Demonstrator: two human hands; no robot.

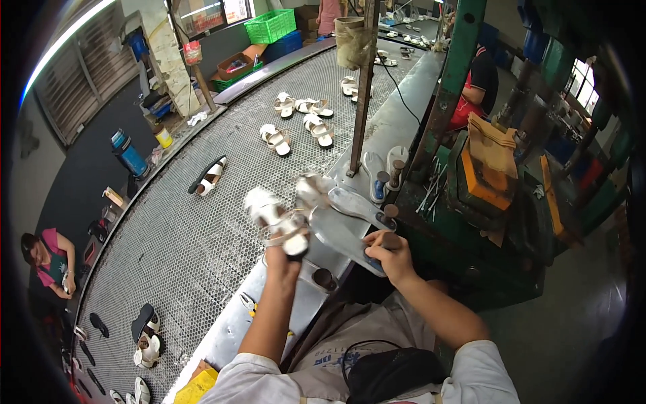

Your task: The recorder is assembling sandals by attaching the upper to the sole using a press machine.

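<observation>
My left hand (286, 250) grips a white strappy sandal (272, 217), blurred with motion, above the edge of the mesh conveyor (188, 229). My right hand (387, 252) rests on the heel end of a grey shoe sole (343, 239) lying on the metal bench (397, 121), fingers curled around a small dark knob. A second grey sole (360, 205) lies just beyond it, and another pale sandal (311, 188) sits blurred behind the first.
Several white sandals (316, 124) lie scattered on the curved mesh conveyor. A metal post (363, 87) stands on the bench. A green machine (471, 195) with an orange block sits to my right. One person sits at far left (50, 262), another beyond the machine (478, 87).
</observation>
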